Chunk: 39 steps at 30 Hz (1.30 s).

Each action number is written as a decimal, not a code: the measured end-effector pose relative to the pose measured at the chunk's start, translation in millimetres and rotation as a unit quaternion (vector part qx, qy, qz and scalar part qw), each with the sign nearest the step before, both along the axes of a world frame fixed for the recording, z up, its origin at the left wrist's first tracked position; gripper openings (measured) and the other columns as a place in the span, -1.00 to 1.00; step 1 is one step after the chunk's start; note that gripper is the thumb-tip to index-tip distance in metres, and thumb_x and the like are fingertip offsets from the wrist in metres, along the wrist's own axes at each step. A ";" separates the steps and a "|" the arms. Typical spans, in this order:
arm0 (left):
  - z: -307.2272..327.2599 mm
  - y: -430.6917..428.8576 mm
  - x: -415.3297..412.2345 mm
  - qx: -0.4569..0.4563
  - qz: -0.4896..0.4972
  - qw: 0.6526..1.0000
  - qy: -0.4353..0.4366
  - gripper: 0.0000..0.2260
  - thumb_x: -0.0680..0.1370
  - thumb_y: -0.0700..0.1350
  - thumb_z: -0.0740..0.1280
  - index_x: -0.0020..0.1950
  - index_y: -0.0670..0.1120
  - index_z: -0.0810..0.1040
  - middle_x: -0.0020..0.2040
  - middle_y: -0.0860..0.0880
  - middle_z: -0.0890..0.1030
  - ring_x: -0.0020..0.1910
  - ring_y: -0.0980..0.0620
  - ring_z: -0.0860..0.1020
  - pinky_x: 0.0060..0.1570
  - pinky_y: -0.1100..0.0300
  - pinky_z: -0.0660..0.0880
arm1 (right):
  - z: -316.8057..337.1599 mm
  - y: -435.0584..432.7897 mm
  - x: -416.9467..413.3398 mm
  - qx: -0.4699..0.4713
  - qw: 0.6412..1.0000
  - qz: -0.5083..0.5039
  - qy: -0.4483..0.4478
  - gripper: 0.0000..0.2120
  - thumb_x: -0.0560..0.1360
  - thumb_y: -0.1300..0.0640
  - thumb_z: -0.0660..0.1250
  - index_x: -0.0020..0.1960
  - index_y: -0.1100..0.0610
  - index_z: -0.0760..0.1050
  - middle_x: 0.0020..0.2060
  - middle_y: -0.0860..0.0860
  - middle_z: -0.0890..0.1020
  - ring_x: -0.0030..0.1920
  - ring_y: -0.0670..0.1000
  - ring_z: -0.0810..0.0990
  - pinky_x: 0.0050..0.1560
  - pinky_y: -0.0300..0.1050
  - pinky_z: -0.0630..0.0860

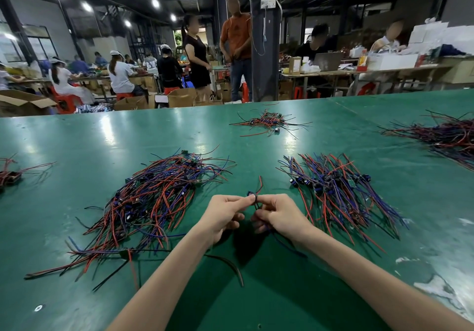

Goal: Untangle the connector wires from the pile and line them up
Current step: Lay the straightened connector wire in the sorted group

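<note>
1. Head view: the left hand (223, 216) and the right hand (278, 215) meet above the green table (77, 138). Both pinch 1 connector wire (251, 194) between thumb and fingers.
2. The tangled pile (154, 202) lies on the table just left of the hands.
3. The sorted wires (338, 189) lie to the right, roughly side by side.

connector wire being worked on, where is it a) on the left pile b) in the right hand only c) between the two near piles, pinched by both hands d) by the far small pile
c: the left hand and right hand both pinch the connector wire over the table, with the left pile on one side and the right pile on the other.
</note>
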<state>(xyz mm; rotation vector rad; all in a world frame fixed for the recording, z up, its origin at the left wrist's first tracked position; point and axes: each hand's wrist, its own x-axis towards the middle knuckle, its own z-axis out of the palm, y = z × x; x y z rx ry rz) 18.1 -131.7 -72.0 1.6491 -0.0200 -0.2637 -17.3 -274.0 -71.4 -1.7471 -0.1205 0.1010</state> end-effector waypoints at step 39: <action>-6.7 -7.1 4.5 -0.171 0.044 0.984 -0.039 -0.91 0.48 -0.23 0.39 -0.23 -0.13 0.62 -0.36 0.03 0.64 -0.49 0.19 0.46 -0.41 0.31 0.33 | 17.1 8.7 -8.6 0.144 0.982 0.035 0.120 -0.79 0.58 0.34 0.18 -0.21 0.32 0.49 -0.50 0.12 0.59 -0.55 -0.02 0.56 -0.52 -0.21 0.53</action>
